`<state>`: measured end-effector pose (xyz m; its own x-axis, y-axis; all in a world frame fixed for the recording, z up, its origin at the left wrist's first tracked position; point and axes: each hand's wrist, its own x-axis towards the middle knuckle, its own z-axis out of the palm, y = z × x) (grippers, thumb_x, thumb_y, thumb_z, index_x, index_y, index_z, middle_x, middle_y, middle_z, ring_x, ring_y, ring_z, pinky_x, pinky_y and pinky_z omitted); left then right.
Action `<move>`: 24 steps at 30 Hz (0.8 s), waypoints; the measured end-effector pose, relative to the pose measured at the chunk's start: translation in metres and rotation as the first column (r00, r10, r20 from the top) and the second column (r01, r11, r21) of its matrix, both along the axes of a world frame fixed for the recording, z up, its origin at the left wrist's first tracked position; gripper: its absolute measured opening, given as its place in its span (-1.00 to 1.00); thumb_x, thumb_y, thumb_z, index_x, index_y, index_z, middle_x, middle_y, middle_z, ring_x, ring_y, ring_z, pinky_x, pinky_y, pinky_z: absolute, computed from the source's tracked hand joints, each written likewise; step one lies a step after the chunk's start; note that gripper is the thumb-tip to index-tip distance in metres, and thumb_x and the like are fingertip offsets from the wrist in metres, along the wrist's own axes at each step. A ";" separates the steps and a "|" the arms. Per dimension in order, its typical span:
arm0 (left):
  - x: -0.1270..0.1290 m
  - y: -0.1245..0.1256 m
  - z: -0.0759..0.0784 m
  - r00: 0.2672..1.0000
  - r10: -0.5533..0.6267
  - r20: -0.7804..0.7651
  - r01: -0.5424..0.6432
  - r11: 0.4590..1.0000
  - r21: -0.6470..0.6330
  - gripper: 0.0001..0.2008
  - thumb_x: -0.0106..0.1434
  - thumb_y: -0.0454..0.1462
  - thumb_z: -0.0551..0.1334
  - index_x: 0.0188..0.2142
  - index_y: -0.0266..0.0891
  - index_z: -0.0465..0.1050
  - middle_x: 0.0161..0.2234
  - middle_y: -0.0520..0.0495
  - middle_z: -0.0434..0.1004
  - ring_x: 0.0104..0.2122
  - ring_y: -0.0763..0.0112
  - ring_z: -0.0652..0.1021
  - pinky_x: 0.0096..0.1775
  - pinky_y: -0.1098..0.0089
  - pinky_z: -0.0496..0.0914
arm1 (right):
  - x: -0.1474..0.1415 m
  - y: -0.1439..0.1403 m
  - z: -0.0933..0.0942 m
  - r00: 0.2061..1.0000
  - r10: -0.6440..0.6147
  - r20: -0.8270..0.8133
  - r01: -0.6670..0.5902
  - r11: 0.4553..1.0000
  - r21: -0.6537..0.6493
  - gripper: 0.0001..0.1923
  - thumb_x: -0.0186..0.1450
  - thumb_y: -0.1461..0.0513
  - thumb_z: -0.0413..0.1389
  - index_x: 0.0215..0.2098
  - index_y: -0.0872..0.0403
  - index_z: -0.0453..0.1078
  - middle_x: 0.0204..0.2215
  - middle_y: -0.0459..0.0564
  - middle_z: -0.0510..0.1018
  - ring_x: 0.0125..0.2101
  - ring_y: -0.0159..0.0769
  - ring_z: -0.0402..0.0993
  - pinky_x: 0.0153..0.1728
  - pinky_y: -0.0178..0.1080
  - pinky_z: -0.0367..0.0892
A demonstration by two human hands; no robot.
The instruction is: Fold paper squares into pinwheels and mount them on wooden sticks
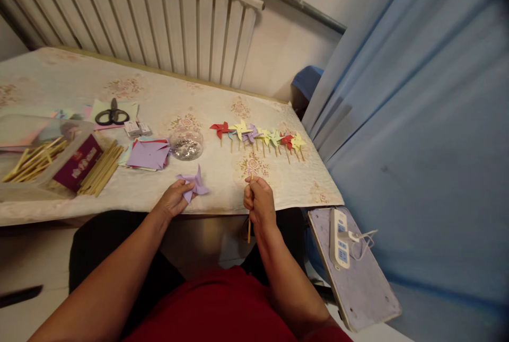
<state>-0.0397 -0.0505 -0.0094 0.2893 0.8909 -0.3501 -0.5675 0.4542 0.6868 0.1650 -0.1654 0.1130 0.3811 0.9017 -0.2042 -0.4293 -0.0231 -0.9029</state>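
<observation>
Between the thumb and fingers of my left hand (175,197) is a purple paper pinwheel (194,185), its blades folded. My right hand (260,200) is closed around a thin wooden stick (249,229), which points down past the table's front edge. Pinwheel and stick are apart. A round clear container (186,145) of small shiny metal pieces stands just beyond my left hand. To its left lies a stack of cut paper pieces (148,153), purple on top. Farther back, a row of finished pinwheels (250,132) in red, yellow, purple and green lies on the tablecloth.
A clear plastic box (47,185) with sticks stands at the left, a bundle of sticks (101,168) beside it. Black-handled scissors (112,114) lie on paper behind small boxes (137,129). A power strip (339,238) sits on a side board (363,294), near a blue curtain (417,146).
</observation>
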 end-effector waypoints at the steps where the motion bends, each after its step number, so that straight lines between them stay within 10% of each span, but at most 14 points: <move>1: 0.000 0.000 0.000 1.000 0.001 0.000 -0.001 1.000 0.000 -0.79 0.03 -0.55 0.35 -0.36 -0.33 0.44 -0.40 -0.06 0.59 -0.43 0.43 0.60 -0.31 0.43 0.56 | 0.001 0.000 -0.001 1.000 -0.009 0.006 0.009 1.000 0.001 -0.83 0.09 0.18 0.09 -0.35 0.06 0.29 -0.73 -0.32 0.27 -0.81 -0.59 -0.08 -0.75 -0.44 -0.23; 24: 0.000 0.001 -0.002 1.000 0.002 -0.012 -0.002 1.000 0.010 -0.82 0.06 -0.55 0.31 -0.36 -0.33 0.46 -0.38 -0.08 0.60 -0.43 0.44 0.59 -0.30 0.40 0.56 | 0.003 -0.001 0.001 0.999 -0.018 0.042 0.017 1.000 0.002 -0.84 0.12 0.14 0.07 -0.40 0.06 0.30 -0.77 -0.34 0.15 -0.79 -0.59 -0.20 -0.75 -0.44 -0.28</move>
<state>-0.0397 -0.0496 -0.0110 0.2831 0.8951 -0.3446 -0.5599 0.4459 0.6983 0.1681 -0.1667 0.1141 0.4049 0.8951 -0.1865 -0.3916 -0.0145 -0.9200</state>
